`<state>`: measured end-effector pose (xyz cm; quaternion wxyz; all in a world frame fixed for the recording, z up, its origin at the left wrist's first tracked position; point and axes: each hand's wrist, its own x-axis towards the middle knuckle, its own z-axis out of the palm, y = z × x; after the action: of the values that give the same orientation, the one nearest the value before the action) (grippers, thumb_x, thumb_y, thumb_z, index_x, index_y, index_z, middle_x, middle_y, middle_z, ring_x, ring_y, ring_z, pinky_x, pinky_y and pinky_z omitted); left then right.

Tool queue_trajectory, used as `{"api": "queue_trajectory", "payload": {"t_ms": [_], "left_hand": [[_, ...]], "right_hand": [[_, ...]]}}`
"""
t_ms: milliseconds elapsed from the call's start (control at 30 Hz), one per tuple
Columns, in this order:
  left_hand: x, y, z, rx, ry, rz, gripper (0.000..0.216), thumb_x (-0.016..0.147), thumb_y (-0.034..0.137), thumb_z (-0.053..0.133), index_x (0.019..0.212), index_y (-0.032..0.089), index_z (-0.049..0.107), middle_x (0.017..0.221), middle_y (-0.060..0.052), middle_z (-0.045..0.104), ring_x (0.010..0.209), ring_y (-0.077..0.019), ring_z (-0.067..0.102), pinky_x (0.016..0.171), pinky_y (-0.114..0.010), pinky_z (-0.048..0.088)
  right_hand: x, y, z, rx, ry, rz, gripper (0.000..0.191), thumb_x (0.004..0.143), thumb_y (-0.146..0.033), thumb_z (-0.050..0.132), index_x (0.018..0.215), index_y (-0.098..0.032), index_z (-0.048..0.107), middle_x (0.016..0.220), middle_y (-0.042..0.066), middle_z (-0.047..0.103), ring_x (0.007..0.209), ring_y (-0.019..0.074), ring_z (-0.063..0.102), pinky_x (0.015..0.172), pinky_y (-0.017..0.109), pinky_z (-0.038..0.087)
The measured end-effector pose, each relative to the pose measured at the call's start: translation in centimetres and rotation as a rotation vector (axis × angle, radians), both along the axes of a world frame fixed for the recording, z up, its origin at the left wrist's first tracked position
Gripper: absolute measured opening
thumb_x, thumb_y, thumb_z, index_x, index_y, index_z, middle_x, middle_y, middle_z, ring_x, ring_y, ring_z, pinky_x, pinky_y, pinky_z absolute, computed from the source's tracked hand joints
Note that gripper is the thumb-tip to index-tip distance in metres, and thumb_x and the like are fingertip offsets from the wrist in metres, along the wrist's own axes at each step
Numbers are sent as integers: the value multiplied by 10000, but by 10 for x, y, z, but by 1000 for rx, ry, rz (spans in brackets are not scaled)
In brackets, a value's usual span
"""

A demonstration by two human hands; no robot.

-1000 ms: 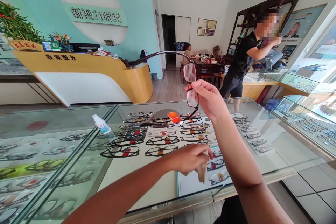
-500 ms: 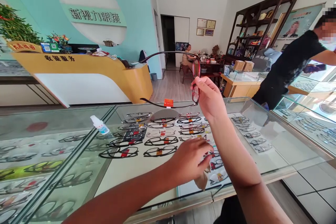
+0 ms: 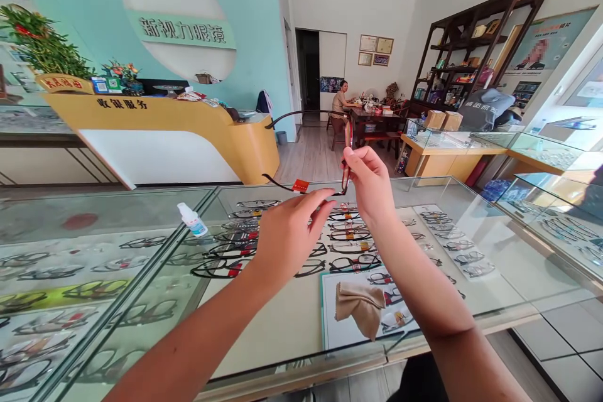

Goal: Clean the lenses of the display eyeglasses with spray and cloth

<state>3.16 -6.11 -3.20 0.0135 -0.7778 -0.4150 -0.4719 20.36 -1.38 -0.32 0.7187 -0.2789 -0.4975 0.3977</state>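
My right hand [image 3: 374, 185] pinches a pair of eyeglasses [image 3: 347, 132] at the middle of its dark red front, holding it up above the glass counter. The dark temples point left, and a red tag [image 3: 300, 186] hangs on the lower one. My left hand [image 3: 292, 226] has its thumb and forefinger at that lower temple, close to the hinge, and its other fingers are curled out of sight. A crumpled tan cloth [image 3: 360, 308] lies on the counter below my hands. Left of them stands a small white spray bottle [image 3: 192, 220], slightly tilted in view.
Rows of tagged eyeglass frames fill the glass display case [image 3: 301, 361]. Another display case [image 3: 556, 201] stands at the right. Across the floor is a yellow and white service desk [image 3: 160, 144]. A person [image 3: 340, 100] sits at a table in the back.
My left hand has left the tan cloth and risen to the lower temple of the eyeglasses. The person in black at the right is out of view. The view has shifted slightly.
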Motion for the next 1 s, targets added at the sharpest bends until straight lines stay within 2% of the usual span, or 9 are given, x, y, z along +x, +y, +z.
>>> {"api": "queue_trajectory", "payload": {"t_ms": [167,300,400,500,633,767,833,900,1000], "left_hand": [[-14,16,10,39,-95,20,178,1027,442,747,1036,325,881,876,-42,847,687,-218,680,715,-326,454],[-29,25,21,78,-193,11,168,1016,458,763,1002,327,867,923,-24,851,696,-205,680,761,-342,511],[-39,29,28,28,-379,-60,172,1022,457,775,1049,306,854,916,-9,842,738,-187,707,796,-343,554],[-48,34,36,-89,-608,-184,219,985,462,841,1073,262,848,882,-9,833,714,-160,684,738,-338,558],[-56,39,45,-188,-799,-295,271,909,490,926,1039,264,851,806,17,793,656,-123,595,605,-316,436],[-60,40,50,-257,-899,-359,309,856,520,965,954,253,844,789,18,752,635,-99,534,588,-319,383],[-61,41,50,-257,-914,-355,295,872,518,953,942,254,841,792,21,749,631,-90,521,586,-316,370],[-62,42,48,-228,-900,-329,270,915,510,922,967,259,838,767,29,729,637,-89,529,594,-310,383],[-62,47,42,-51,-826,-252,279,953,513,886,978,239,840,688,33,652,622,-91,538,594,-298,429]], "right_hand": [[-1,3,-4,-69,-15,-21,451,777,-641,909,820,-262,669,847,0,635,823,174,556,772,328,466],[1,3,-3,-85,-122,-55,379,897,-631,778,933,-255,751,1020,43,757,885,193,643,840,351,487],[7,3,-1,-9,-172,-141,316,977,-550,679,946,-251,774,1079,59,796,909,203,655,882,367,497],[17,6,1,63,-175,-255,182,934,-400,691,978,-256,793,1111,52,801,946,202,646,892,362,495],[23,7,3,140,-305,-262,281,887,-292,734,1159,-271,803,1262,66,794,1060,225,666,922,385,506],[18,-2,3,244,-428,-305,150,982,-355,732,1075,-264,806,1098,63,801,1027,235,684,938,413,519],[14,-8,3,298,-439,-357,134,1019,-359,719,1070,-267,802,1042,56,795,986,233,691,929,416,528],[11,-14,4,350,-451,-405,153,1052,-346,700,1149,-276,795,1094,66,799,1005,235,702,937,418,542],[8,-18,3,474,-485,-502,187,1094,-329,644,1221,-274,771,1146,77,798,1023,233,718,922,419,577]]}}
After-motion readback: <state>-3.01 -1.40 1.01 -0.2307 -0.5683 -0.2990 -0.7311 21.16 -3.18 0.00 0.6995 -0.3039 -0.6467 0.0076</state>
